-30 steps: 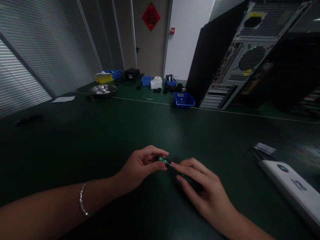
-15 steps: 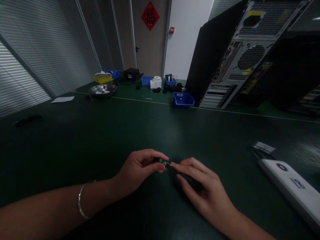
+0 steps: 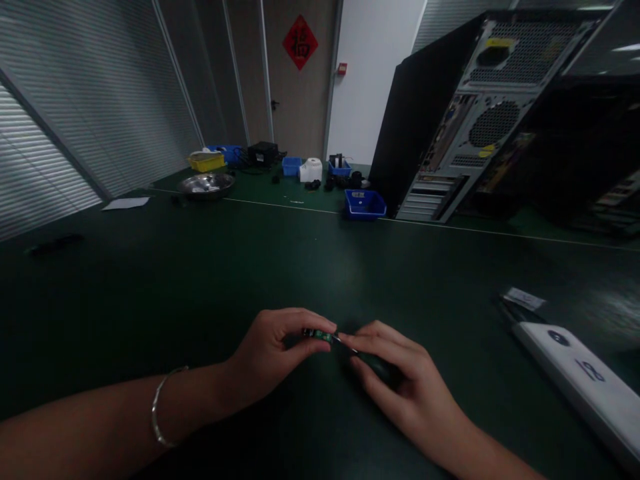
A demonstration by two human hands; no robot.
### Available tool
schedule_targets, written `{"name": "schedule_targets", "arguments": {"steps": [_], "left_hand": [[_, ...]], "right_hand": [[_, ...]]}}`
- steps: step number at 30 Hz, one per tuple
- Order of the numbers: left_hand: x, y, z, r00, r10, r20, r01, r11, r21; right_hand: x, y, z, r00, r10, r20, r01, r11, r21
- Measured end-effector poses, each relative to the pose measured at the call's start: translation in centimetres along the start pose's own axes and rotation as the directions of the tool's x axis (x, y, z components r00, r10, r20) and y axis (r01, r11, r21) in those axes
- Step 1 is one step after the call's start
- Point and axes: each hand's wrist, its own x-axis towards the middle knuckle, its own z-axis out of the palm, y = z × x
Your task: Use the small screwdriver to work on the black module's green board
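Observation:
Between the thumb and fingers of my left hand (image 3: 280, 343) is a small green circuit board (image 3: 318, 335), its dark end partly under the fingers. My right hand (image 3: 407, 373) is closed around a screwdriver (image 3: 377, 365) with a dark, thick handle. The thin metal shaft points left and meets the board's right end, beside my left fingertips. Whether the tip touches the board or sits in it is too small to tell. Both hands are held low over the green tabletop (image 3: 310, 273).
A blue bin (image 3: 365, 205) stands ahead, beside a black computer case (image 3: 425, 127). A white device (image 3: 585, 373) lies at the right. Farther back are a metal bowl (image 3: 207, 187), a yellow bin (image 3: 207, 162) and a white plastic part (image 3: 311, 171). A paper sheet (image 3: 126, 203) lies left.
The board now shows more of its length between my left fingers. My right hand has shifted slightly left, and more of the screwdriver's handle shows. The camera view has tilted up a little.

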Motion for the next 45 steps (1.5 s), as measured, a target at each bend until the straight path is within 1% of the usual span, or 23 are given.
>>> {"name": "schedule_targets", "arguments": {"steps": [2, 4, 8, 13, 15, 17, 21, 23, 24, 26, 29, 31, 36, 39, 42, 45], "left_hand": [[-0.03, 0.01, -0.03, 1.000, 0.030, 0.001, -0.030, 0.999, 0.022], [-0.02, -0.06, 0.00, 1.000, 0.013, -0.001, -0.013, 1.000, 0.012], [0.14, -0.34, 0.11, 0.996, -0.094, 0.000, 0.094, 0.994, -0.050], [0.37, -0.34, 0.28, 0.976, -0.214, 0.051, 0.220, 0.943, -0.250], [0.34, -0.24, 0.33, 0.969, -0.240, 0.057, 0.246, 0.926, -0.285], [0.25, -0.13, 0.30, 0.976, -0.216, 0.035, 0.218, 0.943, -0.252], [0.05, 0.00, 0.12, 0.999, -0.036, -0.013, 0.035, 0.997, -0.075], [0.03, 0.02, 0.09, 1.000, -0.016, -0.015, 0.015, 0.999, -0.049], [0.06, 0.03, 0.11, 0.999, -0.038, -0.014, 0.037, 0.997, -0.063], [0.18, 0.08, 0.23, 0.991, -0.132, -0.006, 0.130, 0.981, -0.146], [0.43, 0.17, 0.44, 0.961, -0.272, 0.049, 0.273, 0.905, -0.326], [0.58, 0.18, 0.53, 0.948, -0.309, 0.079, 0.314, 0.859, -0.405], [0.75, 0.00, 0.58, 0.942, -0.324, 0.087, 0.323, 0.809, -0.491], [0.79, -0.05, 0.62, 0.939, -0.335, 0.080, 0.328, 0.797, -0.508], [0.76, -0.11, 0.64, 0.937, -0.338, 0.082, 0.335, 0.814, -0.474], [0.77, -0.22, 0.50, 0.948, -0.296, 0.115, 0.316, 0.848, -0.426]], "right_hand": [[0.03, -0.07, -0.02, 1.000, 0.006, -0.004, -0.006, 1.000, 0.015], [0.03, -0.14, -0.05, 1.000, 0.008, -0.006, -0.008, 1.000, 0.026], [0.01, -0.13, -0.06, 1.000, 0.023, 0.010, -0.024, 0.999, 0.030], [0.09, 0.00, -0.04, 1.000, 0.023, 0.018, -0.024, 0.999, 0.025], [0.11, -0.03, -0.05, 1.000, 0.023, 0.016, -0.023, 0.999, 0.027], [0.10, -0.07, -0.04, 1.000, 0.029, 0.011, -0.029, 0.999, 0.027], [0.05, -0.01, 0.10, 0.999, 0.034, -0.006, -0.034, 0.999, 0.043], [0.00, 0.04, 0.15, 1.000, 0.031, -0.003, -0.031, 0.999, 0.042], [-0.04, 0.05, 0.15, 1.000, 0.029, -0.001, -0.029, 0.999, 0.039], [-0.10, 0.02, 0.11, 1.000, 0.022, 0.006, -0.022, 0.999, 0.030], [-0.09, -0.11, 0.05, 1.000, 0.009, -0.002, -0.008, 1.000, 0.024], [0.00, -0.16, 0.08, 1.000, 0.004, -0.015, -0.004, 0.999, 0.033], [0.14, -0.07, 0.21, 0.999, 0.017, -0.036, -0.015, 0.999, 0.051], [0.02, 0.02, 0.17, 0.999, 0.006, -0.036, -0.004, 0.999, 0.050], [-0.09, 0.00, 0.12, 1.000, -0.014, -0.017, 0.015, 0.999, 0.031], [-0.06, -0.10, 0.11, 1.000, -0.028, 0.000, 0.028, 1.000, 0.009]]}}
